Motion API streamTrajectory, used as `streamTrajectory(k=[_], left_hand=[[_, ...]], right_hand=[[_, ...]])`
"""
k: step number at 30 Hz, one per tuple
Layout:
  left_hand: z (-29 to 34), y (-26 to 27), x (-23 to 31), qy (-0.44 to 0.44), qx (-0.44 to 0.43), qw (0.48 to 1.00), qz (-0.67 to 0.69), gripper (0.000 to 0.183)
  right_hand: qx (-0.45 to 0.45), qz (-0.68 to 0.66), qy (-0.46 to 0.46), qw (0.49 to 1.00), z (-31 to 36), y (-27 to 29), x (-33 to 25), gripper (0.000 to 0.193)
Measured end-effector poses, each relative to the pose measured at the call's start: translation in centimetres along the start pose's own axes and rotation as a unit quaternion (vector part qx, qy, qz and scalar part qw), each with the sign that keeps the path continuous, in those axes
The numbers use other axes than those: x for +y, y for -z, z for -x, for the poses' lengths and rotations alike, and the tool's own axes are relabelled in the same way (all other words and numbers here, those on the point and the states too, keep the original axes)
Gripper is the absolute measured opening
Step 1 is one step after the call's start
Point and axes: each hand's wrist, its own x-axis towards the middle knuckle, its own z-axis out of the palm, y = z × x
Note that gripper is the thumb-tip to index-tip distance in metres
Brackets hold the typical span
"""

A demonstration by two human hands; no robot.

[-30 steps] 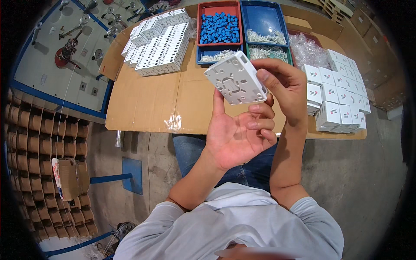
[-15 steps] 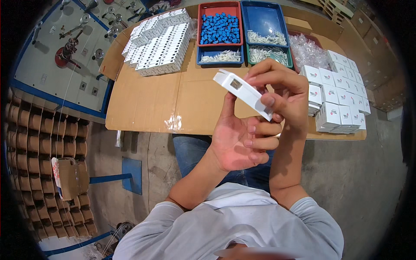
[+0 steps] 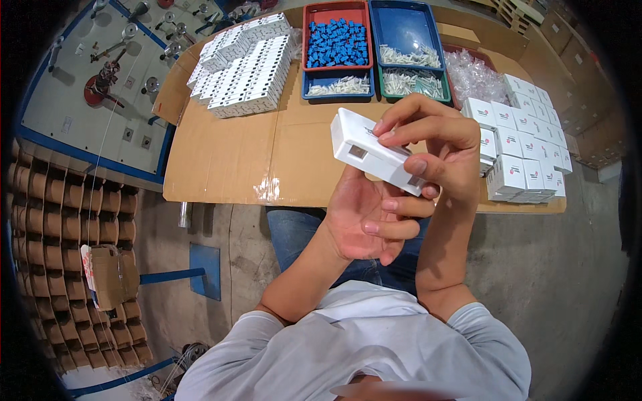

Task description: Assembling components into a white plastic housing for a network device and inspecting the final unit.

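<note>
"So, what could go wrong?"

"The right hand (image 3: 447,144) pinches the tilted white case (image 3: 364,145), mid-frame, by fingertips, so it could slip; whether the left hand (image 3: 361,224), curled below, grips it, I can't tell."

"Anything in the way?"

"White cartons (image 3: 523,147), right of frame, could block rightward swings; red tray (image 3: 336,9), top."
</note>
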Motion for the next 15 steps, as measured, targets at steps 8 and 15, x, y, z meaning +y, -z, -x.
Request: streamTrajectory(k=[8,15], left_hand=[[-0.3,-1.3,0.0,0.028,0.024,0.999,0.003,0.048],[0.1,-0.5,0.2,0.047,-0.033,0.998,0.033,0.063]], right_hand=[[-0.004,0.029,0.003,1.000,-0.2,0.2,0.3,0.017],[-0.028,0.046,0.029,0.998,-0.4,-0.4,0.6,0.019]])
